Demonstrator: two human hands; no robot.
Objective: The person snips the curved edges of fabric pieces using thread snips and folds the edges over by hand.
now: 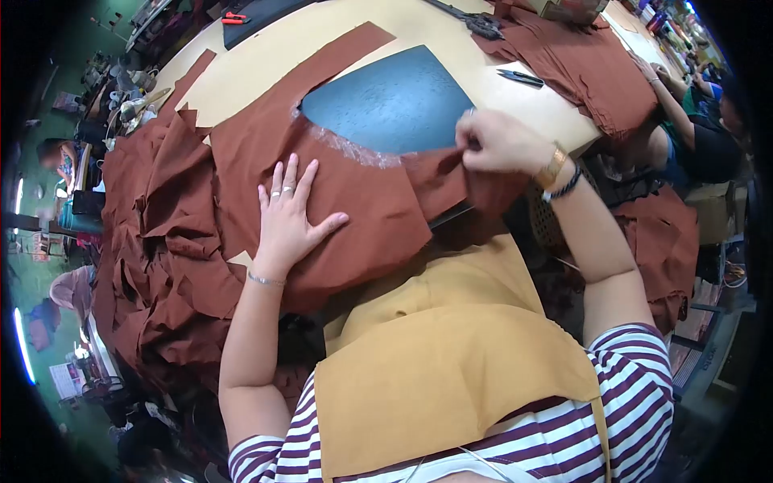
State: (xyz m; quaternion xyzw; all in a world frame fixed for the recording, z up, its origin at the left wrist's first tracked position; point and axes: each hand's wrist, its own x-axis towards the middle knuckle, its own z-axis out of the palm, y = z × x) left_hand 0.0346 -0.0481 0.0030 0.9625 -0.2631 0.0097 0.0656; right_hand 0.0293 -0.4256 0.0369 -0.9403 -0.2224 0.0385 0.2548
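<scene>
Nearest, at 6 o'clock, a mustard apron is seen close under the front edge of the rust-brown cloth, which is laid across the middle of the view; if the apron were leaned against that edge, the cloth could be rucked up or dragged. Toward 10 o'clock, the left hand is laid palm down on the cloth with its fingers spread, nothing being grasped; should too little weight be borne there, the whole piece could be skewed by a pull from the other side. Around 9 o'clock, crumpled cloth of the same colour is heaped beside it, and a fold could be caught and tugged along. Between 1 and 2 o'clock, the edge of the cloth is pinched between the curled fingers and thumb of the right hand; if it were lifted unevenly, the curved edge could be stretched, and the whitish, shiny band along it creased. Just beyond, at 12 o'clock, the dark board is bordered by that curve and could be slid out of line by a sharp tug. Farther out, at 1 o'clock, small snips are left near the right hand, where a wide reach could be pricked or a thread snagged. At 2 o'clock, stacked cloth is touched by a co-worker's hand; if nudged, its layers could be shifted toward the snips.
</scene>
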